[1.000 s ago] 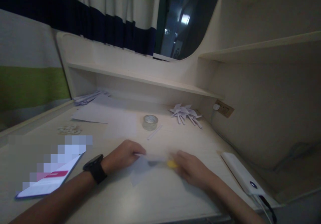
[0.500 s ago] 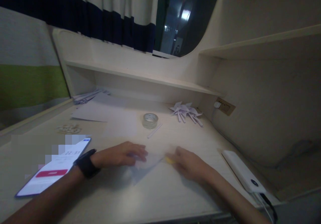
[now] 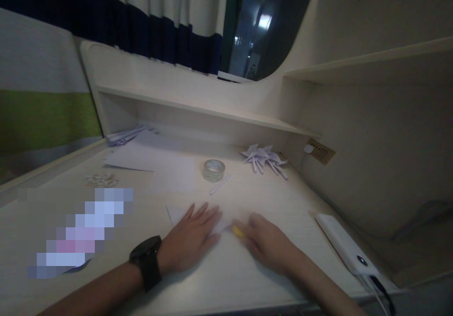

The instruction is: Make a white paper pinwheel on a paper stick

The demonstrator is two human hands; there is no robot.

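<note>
My left hand (image 3: 193, 233) lies flat on a folded white paper piece (image 3: 173, 213), fingers spread and pressing it to the desk. Most of that paper is hidden beneath the palm; a corner shows to the left and a bit by the thumb. To the right, my right hand (image 3: 267, 240) is closed around a small yellow utility knife (image 3: 238, 231), whose thin dark tip points at the paper's right edge. Motion blurs the tip, and the fingers cover most of the handle. Beyond the hands are a roll of clear tape (image 3: 213, 170) and a thin white paper stick (image 3: 221, 185).
Paper pinwheels (image 3: 264, 158) lie at the back right. White sheets (image 3: 138, 153) and rolled paper sticks (image 3: 129, 136) are at the back left, near small pale pieces (image 3: 102, 180). A blurred-out phone (image 3: 85, 231) lies left; a white power bank (image 3: 341, 243) with cables sits right.
My left hand has come down flat with fingers spread over the paper, which has turned and moved left under it. The right hand stays near the same spot with the yellow knife.
</note>
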